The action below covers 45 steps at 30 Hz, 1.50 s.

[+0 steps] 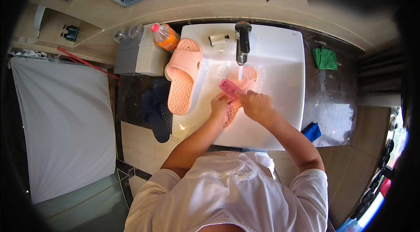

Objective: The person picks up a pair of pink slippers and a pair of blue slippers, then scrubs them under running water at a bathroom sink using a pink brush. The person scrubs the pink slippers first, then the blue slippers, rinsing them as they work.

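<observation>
Water runs from a chrome faucet (pixel 243 43) onto a peach-pink slide slipper (pixel 232 113) in the white washbasin (pixel 279 127). My left hand (pixel 220 104) grips this slipper by its side, near the middle. In my right hand (pixel 258 105) is a pink scrub brush (pixel 228 88), held over the slipper's strap just below the stream. The brush hides part of the strap, and its bristles are not visible. The matching slipper (pixel 182 90) rests on the basin's left rim, sole down, with its toe end towards the wall.
Left of the basin stand a bottle of orange liquid (pixel 165 37) and a grey-white box (pixel 144 56). Dark blue slippers (pixel 159 113) lie below them. A small bottle (pixel 218 39) lies beside the faucet. A green cloth (pixel 325 58) and a blue cloth (pixel 311 132) are on the right counter.
</observation>
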Each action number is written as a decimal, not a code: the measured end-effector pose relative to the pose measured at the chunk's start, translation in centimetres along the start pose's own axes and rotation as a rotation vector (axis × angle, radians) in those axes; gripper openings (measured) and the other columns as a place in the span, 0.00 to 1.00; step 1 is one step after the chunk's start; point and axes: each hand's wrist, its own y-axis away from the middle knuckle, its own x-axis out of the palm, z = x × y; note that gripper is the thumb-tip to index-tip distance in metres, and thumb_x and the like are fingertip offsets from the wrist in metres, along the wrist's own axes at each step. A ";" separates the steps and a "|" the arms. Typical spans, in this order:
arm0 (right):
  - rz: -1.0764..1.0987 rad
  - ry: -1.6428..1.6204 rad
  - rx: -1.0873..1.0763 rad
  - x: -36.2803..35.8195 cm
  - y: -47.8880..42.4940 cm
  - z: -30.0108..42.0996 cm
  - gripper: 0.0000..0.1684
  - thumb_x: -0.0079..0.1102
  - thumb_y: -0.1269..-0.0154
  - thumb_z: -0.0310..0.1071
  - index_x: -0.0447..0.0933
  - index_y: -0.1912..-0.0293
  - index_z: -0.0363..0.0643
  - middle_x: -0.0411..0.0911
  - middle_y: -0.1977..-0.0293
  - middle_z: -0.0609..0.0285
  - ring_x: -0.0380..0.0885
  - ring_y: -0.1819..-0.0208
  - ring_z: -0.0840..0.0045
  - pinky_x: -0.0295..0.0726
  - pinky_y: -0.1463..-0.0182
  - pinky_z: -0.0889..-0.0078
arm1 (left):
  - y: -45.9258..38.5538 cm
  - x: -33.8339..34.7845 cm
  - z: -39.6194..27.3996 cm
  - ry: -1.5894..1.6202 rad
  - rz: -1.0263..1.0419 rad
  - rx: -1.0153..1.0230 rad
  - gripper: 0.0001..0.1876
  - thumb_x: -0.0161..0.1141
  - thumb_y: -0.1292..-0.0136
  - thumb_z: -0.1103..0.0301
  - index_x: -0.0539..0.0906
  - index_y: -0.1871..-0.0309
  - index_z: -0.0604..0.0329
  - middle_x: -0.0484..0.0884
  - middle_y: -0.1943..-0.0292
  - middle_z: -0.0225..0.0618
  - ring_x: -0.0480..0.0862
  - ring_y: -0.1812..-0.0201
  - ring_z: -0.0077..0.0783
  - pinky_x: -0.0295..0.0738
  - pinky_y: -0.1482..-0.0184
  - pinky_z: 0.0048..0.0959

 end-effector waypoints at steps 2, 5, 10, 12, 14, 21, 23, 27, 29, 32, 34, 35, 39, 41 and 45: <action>-0.041 0.052 0.012 0.7 0.0 -0.8 0.23 0.51 0.36 0.35 0.70 0.42 0.62 0.78 0.68 0.56 0.82 0.70 0.58 0.81 0.68 0.57 | 0.0 -0.2 0.3 -0.035 -0.006 -0.019 0.06 0.54 0.30 0.69 0.77 0.62 0.60 0.80 0.61 0.41 0.82 0.55 0.36 0.81 0.53 0.31; -0.066 0.001 0.159 1.3 -1.8 -4.7 0.19 0.49 0.35 0.34 0.69 0.44 0.55 0.79 0.66 0.56 0.83 0.69 0.59 0.82 0.66 0.58 | 1.0 1.1 -0.2 -0.066 -0.074 -0.009 0.06 0.53 0.30 0.70 0.77 0.62 0.61 0.80 0.62 0.42 0.82 0.56 0.36 0.81 0.53 0.30; -0.090 -0.026 0.014 0.9 -0.1 -2.4 0.16 0.50 0.34 0.37 0.73 0.47 0.56 0.79 0.66 0.55 0.83 0.68 0.60 0.82 0.66 0.55 | 0.5 0.4 0.0 -0.055 -0.034 0.041 0.06 0.54 0.31 0.69 0.77 0.63 0.60 0.80 0.64 0.39 0.82 0.60 0.32 0.81 0.55 0.27; -0.038 0.007 0.010 0.2 1.0 -1.6 0.16 0.50 0.35 0.37 0.74 0.48 0.56 0.79 0.66 0.55 0.83 0.68 0.60 0.82 0.66 0.55 | 0.1 0.0 0.1 -0.044 0.016 0.047 0.06 0.55 0.31 0.69 0.77 0.66 0.57 0.81 0.66 0.36 0.81 0.62 0.26 0.80 0.57 0.22; -0.048 -0.013 0.014 0.0 1.2 -2.3 0.18 0.50 0.35 0.35 0.73 0.46 0.57 0.79 0.67 0.55 0.83 0.68 0.60 0.82 0.65 0.57 | 0.1 0.0 0.3 -0.065 0.015 0.053 0.06 0.55 0.31 0.69 0.77 0.66 0.57 0.81 0.66 0.36 0.81 0.63 0.26 0.80 0.58 0.22; -0.144 -0.043 0.120 -0.4 -0.3 -3.4 0.20 0.49 0.36 0.33 0.71 0.45 0.63 0.78 0.67 0.57 0.83 0.68 0.61 0.82 0.67 0.60 | 0.4 0.2 -0.1 -0.056 -0.042 0.015 0.06 0.55 0.31 0.68 0.76 0.63 0.59 0.80 0.63 0.39 0.81 0.56 0.34 0.81 0.52 0.32; -0.054 -0.031 0.007 -0.9 1.1 -2.4 0.20 0.49 0.33 0.37 0.72 0.43 0.64 0.78 0.67 0.57 0.82 0.69 0.59 0.81 0.66 0.58 | -0.2 -0.4 0.3 -0.048 -0.014 0.038 0.05 0.55 0.31 0.68 0.76 0.62 0.58 0.80 0.62 0.40 0.81 0.55 0.34 0.81 0.52 0.32; -0.011 0.047 0.020 0.0 1.4 -3.2 0.21 0.50 0.32 0.39 0.72 0.41 0.66 0.77 0.68 0.57 0.81 0.69 0.58 0.81 0.65 0.58 | 0.3 0.3 0.1 -0.050 -0.027 -0.015 0.05 0.54 0.30 0.68 0.76 0.61 0.58 0.80 0.62 0.41 0.82 0.57 0.34 0.82 0.51 0.32; -0.033 0.025 0.090 0.8 0.6 -5.0 0.21 0.48 0.33 0.35 0.71 0.41 0.64 0.79 0.66 0.57 0.83 0.66 0.61 0.82 0.63 0.60 | 1.0 1.2 -0.3 -0.068 -0.057 -0.022 0.05 0.54 0.30 0.68 0.76 0.62 0.59 0.80 0.64 0.38 0.82 0.60 0.30 0.82 0.57 0.28; -0.074 -0.008 0.170 0.3 -0.3 -5.2 0.19 0.49 0.34 0.35 0.71 0.44 0.58 0.78 0.66 0.56 0.83 0.67 0.60 0.82 0.63 0.57 | 0.6 0.6 -0.1 -0.063 -0.042 0.022 0.06 0.54 0.30 0.68 0.76 0.62 0.59 0.80 0.65 0.37 0.82 0.61 0.28 0.82 0.58 0.27; -0.088 0.001 0.087 -1.1 0.5 -3.4 0.20 0.50 0.34 0.35 0.72 0.43 0.61 0.78 0.68 0.56 0.82 0.69 0.60 0.81 0.66 0.57 | -0.1 -0.2 0.4 -0.045 -0.008 0.059 0.06 0.54 0.30 0.68 0.76 0.61 0.59 0.80 0.65 0.37 0.82 0.61 0.29 0.82 0.57 0.27; -0.095 0.006 0.047 -1.3 1.1 -2.8 0.20 0.51 0.34 0.35 0.72 0.43 0.63 0.77 0.69 0.57 0.81 0.70 0.60 0.81 0.67 0.56 | -0.4 -0.5 0.5 -0.035 0.011 0.078 0.05 0.54 0.30 0.68 0.76 0.61 0.59 0.80 0.65 0.38 0.82 0.61 0.29 0.82 0.56 0.27; 0.006 0.108 0.006 -0.3 2.2 -2.3 0.20 0.50 0.33 0.35 0.70 0.42 0.60 0.78 0.67 0.55 0.82 0.70 0.59 0.81 0.68 0.57 | 0.5 0.5 0.1 -0.017 -0.023 0.063 0.06 0.54 0.30 0.68 0.76 0.61 0.61 0.81 0.63 0.39 0.82 0.60 0.30 0.82 0.55 0.26; -0.025 0.056 0.057 0.2 1.1 -4.4 0.20 0.49 0.32 0.37 0.69 0.41 0.58 0.78 0.66 0.55 0.82 0.69 0.59 0.81 0.67 0.58 | 0.5 0.6 0.0 -0.057 -0.023 0.026 0.06 0.54 0.30 0.67 0.75 0.60 0.60 0.80 0.60 0.43 0.82 0.57 0.34 0.82 0.52 0.31; -0.108 0.019 0.145 0.3 0.1 -5.2 0.19 0.49 0.32 0.36 0.70 0.42 0.59 0.78 0.67 0.56 0.82 0.69 0.60 0.81 0.66 0.58 | 1.0 1.1 -0.5 -0.067 -0.069 0.003 0.06 0.53 0.30 0.69 0.76 0.61 0.63 0.81 0.64 0.39 0.83 0.60 0.31 0.82 0.54 0.29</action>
